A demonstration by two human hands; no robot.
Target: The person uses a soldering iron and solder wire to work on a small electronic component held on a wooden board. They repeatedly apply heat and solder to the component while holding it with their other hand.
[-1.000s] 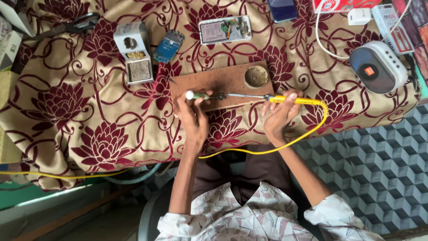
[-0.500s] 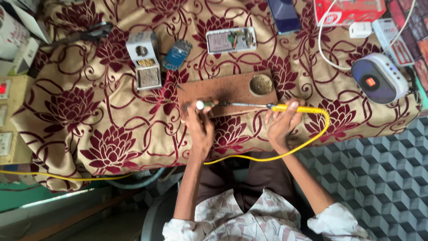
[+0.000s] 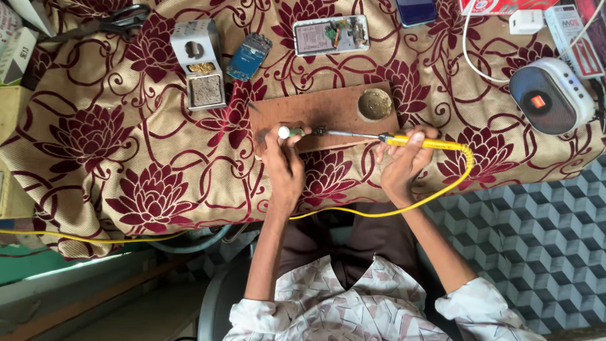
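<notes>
Soldering iron (image 3: 404, 140) with yellow handle lying across near edge of wooden board (image 3: 322, 107), metal tip pointing toward small part (image 3: 317, 131) at board's front edge. Right hand (image 3: 404, 161) wrapped closed around the yellow handle, thumb on top. Left hand (image 3: 284, 158) pinched shut on a small white-capped piece (image 3: 287, 132), held just beside the small part and the iron's tip; whether tip touches the part too small to tell. Yellow cord (image 3: 391, 211) running from handle's end, looping down over table edge and off to the left. Round shallow dish (image 3: 374, 104) set in board's far right corner. Board resting on flowered maroon and tan cloth (image 3: 126, 158). Beyond board: white holder with brass wool and sponge (image 3: 199, 63), blue circuit board (image 3: 248, 57), opened phone (image 3: 331, 35). Well off to the right: round grey speaker (image 3: 549, 98), white cable (image 3: 470, 57).
</notes>
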